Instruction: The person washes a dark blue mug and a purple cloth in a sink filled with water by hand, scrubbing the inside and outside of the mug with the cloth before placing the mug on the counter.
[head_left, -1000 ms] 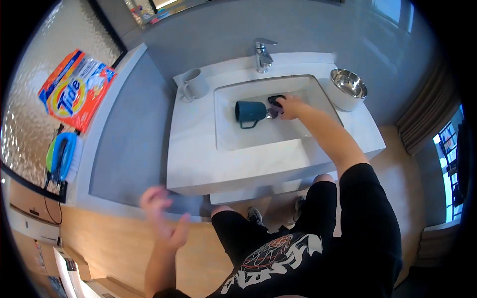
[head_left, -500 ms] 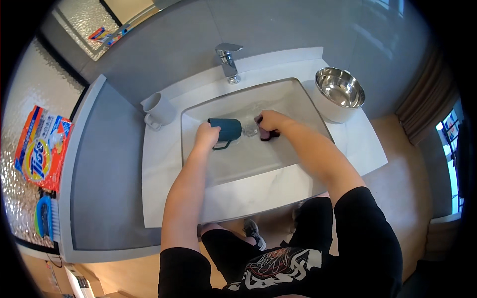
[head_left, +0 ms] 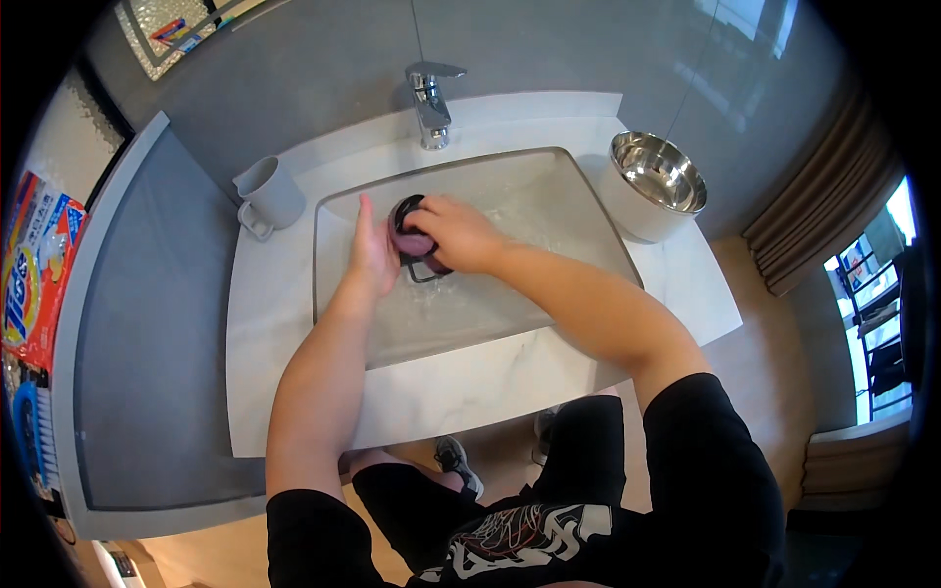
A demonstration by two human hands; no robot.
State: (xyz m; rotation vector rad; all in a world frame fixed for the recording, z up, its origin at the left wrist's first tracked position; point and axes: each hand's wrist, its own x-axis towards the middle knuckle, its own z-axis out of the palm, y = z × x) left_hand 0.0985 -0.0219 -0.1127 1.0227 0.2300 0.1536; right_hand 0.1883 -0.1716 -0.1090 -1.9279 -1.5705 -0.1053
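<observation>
Over the sink basin, my left hand (head_left: 373,251) holds the mug (head_left: 427,275) against its palm, with some digits stretched upward. The mug is tilted, its dark rim up and its handle toward me; most of its dark teal body is hidden by my hands. My right hand (head_left: 461,235) is closed on a purple cloth or sponge (head_left: 414,243) and presses it at the mug's mouth. Its exact kind is hard to make out.
The sink (head_left: 569,245) has shallow rippling water in it, with a chrome faucet (head_left: 431,108) behind. A grey pitcher (head_left: 274,193) stands left on the counter; stacked metal bowls (head_left: 657,181) stand right. A detergent bag (head_left: 39,265) and a blue brush (head_left: 34,431) lie far left.
The mug has gone from lying sideways to mouth-up. My right hand has brought the purple cloth or sponge leftward from the basin's middle to the mug. The view has shifted slightly.
</observation>
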